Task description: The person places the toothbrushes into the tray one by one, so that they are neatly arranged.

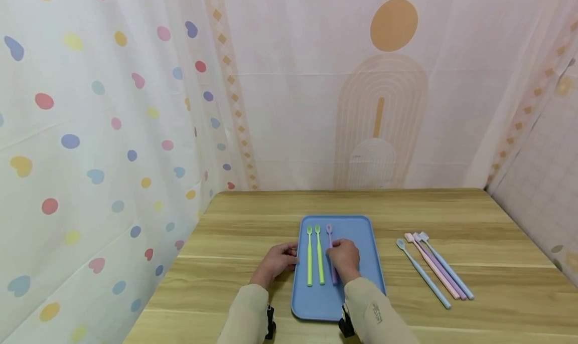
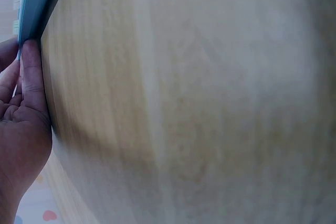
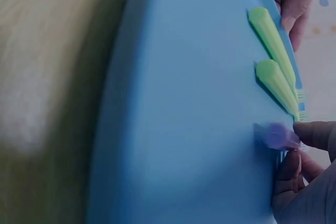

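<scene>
A blue tray (image 1: 356, 304) lies on the wooden table, with two green toothbrushes (image 1: 309, 259) side by side on its left half. Right of them is a purple toothbrush (image 1: 329, 231), pinched between the thumb and fingers of my right hand (image 1: 345, 259). In the right wrist view, the end of the purple handle (image 3: 278, 136) shows close to the tray's surface. My left hand (image 1: 277, 261) grips the tray's left edge; the left wrist view shows its fingers (image 2: 32, 72) against the rim. The purple toothbrush's middle is partly hidden by my right hand.
Right of the tray, several toothbrushes lie on the table (image 1: 253, 213): a light blue one (image 1: 424, 274) somewhat apart, and a close group with pink (image 1: 435, 269), purple and blue handles. Patterned curtains (image 1: 289, 108) hang behind the table and along its left side.
</scene>
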A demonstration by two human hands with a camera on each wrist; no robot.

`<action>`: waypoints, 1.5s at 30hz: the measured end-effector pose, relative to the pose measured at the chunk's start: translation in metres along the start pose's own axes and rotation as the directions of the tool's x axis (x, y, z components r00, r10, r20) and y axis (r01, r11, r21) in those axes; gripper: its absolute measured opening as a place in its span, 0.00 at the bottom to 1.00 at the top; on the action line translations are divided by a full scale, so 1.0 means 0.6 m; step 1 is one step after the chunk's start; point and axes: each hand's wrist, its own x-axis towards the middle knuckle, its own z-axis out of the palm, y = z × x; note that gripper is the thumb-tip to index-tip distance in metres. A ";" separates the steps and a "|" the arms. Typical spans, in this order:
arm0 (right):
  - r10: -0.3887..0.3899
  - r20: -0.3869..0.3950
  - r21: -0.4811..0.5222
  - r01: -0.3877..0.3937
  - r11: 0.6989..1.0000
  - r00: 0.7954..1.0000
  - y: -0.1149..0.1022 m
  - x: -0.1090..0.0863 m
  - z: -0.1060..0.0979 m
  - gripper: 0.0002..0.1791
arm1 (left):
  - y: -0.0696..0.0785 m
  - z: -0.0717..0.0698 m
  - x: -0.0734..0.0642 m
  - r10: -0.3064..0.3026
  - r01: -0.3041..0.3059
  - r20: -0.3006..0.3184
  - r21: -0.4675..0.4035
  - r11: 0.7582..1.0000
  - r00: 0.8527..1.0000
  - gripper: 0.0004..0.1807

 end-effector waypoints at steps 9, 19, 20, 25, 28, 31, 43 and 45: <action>-0.031 0.003 -0.010 0.031 0.999 1.000 0.007 0.000 0.000 0.12 | -0.001 0.004 0.004 -0.009 0.009 -0.006 0.000 1.000 1.000 0.29; -0.058 0.020 0.055 0.057 0.997 0.998 0.019 0.006 -0.004 0.15 | -0.001 0.004 0.006 -0.016 0.016 -0.008 0.010 1.000 1.000 0.28; -0.055 0.028 0.069 0.053 0.996 0.998 0.019 0.006 -0.005 0.16 | -0.001 0.003 0.006 -0.016 0.016 -0.008 0.011 1.000 1.000 0.28; -0.044 0.071 0.126 0.035 0.991 0.996 0.018 0.009 -0.013 0.17 | 0.003 0.001 0.006 -0.018 0.018 -0.004 0.011 1.000 1.000 0.28; -0.051 0.081 0.140 0.039 0.989 0.995 0.016 0.010 -0.020 0.17 | 0.006 0.001 0.005 -0.018 0.018 -0.003 0.013 1.000 1.000 0.28; -0.055 0.079 0.138 0.044 0.989 0.995 0.013 0.012 -0.028 0.17 | 0.006 0.001 0.004 -0.016 0.016 -0.004 0.013 1.000 1.000 0.28; -0.106 0.052 0.154 0.097 0.983 0.993 0.012 0.028 -0.083 0.17 | 0.001 0.002 0.003 -0.006 0.006 -0.013 0.021 1.000 1.000 0.28; -0.095 0.049 0.153 0.086 0.984 0.994 0.010 0.034 -0.099 0.17 | 0.001 0.001 0.003 -0.005 0.005 -0.012 0.024 1.000 1.000 0.28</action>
